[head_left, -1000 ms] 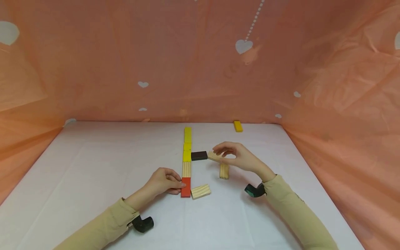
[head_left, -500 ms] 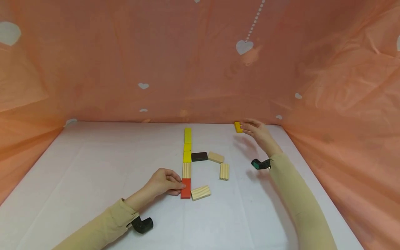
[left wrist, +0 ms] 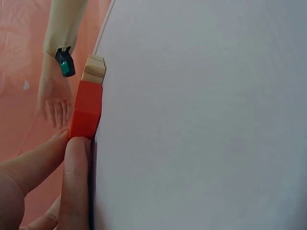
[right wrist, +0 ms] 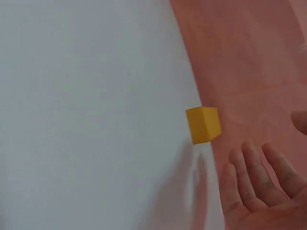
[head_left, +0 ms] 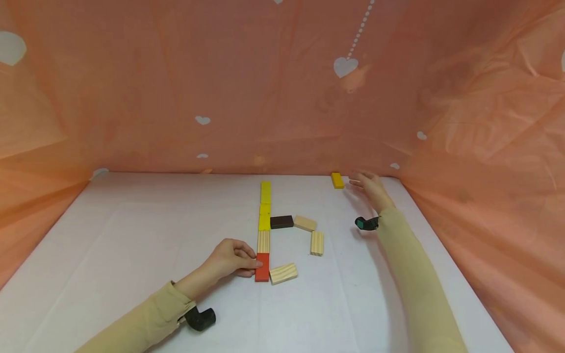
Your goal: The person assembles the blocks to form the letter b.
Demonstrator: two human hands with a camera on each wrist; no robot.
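Note:
My left hand (head_left: 230, 257) grips the side of a red wooden block (head_left: 263, 272), its thumb lying over the edge. In the left wrist view, thumb and forefinger pinch the near end of the red block (left wrist: 87, 110). The red block ends a straight row made with a striped plain wood block (head_left: 263, 241) and two yellow blocks (head_left: 265, 215). At the table's far edge, my right hand (head_left: 371, 190) is spread with nothing in it, just right of a lone orange-yellow block (head_left: 337, 181). The right wrist view shows its fingers apart from that yellow block (right wrist: 201, 125).
Right of the row, a dark brown block (head_left: 281, 222), a pale block (head_left: 305, 223) and an upright-lying wood block (head_left: 317, 243) form a curve. Another wood block (head_left: 284, 273) lies slanted beside the red one. Pink cloth (head_left: 282, 98) hangs around the white table (head_left: 154, 235).
My right hand has left the pale block, gone back to the far edge near the orange-yellow block, then shifted slightly right of it. The left hand has stayed at the red block.

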